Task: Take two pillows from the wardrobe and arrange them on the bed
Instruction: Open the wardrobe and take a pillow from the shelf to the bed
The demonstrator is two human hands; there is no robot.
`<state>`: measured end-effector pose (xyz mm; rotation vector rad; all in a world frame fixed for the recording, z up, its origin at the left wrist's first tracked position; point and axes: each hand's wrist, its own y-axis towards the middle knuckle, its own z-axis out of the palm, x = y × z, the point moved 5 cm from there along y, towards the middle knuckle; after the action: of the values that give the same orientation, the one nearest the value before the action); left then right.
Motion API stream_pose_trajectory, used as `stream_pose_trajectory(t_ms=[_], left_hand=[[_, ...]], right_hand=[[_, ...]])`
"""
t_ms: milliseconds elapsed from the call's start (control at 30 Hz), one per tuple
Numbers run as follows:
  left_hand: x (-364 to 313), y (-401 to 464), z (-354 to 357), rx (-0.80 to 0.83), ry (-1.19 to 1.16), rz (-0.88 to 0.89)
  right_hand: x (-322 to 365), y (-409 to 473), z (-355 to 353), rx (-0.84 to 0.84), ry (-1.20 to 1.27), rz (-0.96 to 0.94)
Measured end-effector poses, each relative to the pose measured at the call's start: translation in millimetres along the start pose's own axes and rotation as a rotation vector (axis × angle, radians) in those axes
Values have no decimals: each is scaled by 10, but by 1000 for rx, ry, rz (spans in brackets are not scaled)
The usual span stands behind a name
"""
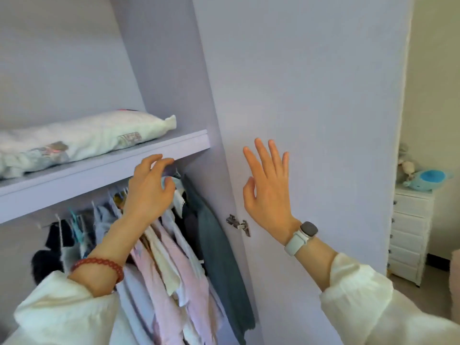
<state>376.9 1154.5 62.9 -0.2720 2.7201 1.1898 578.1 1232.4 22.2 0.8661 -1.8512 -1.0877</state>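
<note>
Resting plump, soft pillow (74, 138) on flat shelf (104, 170).

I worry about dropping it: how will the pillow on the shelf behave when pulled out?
The pillow looks soft and sagging, so it will probably flop. Likely light for its bulk. Its cloth cover should grip well; the knobby corner offers a handhold.

No legible text, label, brand, number or sign anywhere; printed patches on the pillow (82, 140) lying on the wardrobe shelf (104, 170) too blurred to make out as letters; face of the watch (308, 229) on the right wrist dark and blank; drawer fronts of the white chest (410, 235) plain
</note>
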Motion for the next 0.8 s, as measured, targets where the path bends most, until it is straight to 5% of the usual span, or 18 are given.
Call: stream_pose_trajectory(t_ms=[267, 533, 800], left_hand=[[1619, 102, -1227, -161, 473, -134], [3011, 618, -1763, 196, 632, -526], [2856, 682, -1665, 0, 885, -328]], right_hand=[[1433, 861, 1638, 242, 257, -211], [2072, 1695, 3012, 611, -38, -309], [2207, 1794, 3130, 425, -99, -345]])
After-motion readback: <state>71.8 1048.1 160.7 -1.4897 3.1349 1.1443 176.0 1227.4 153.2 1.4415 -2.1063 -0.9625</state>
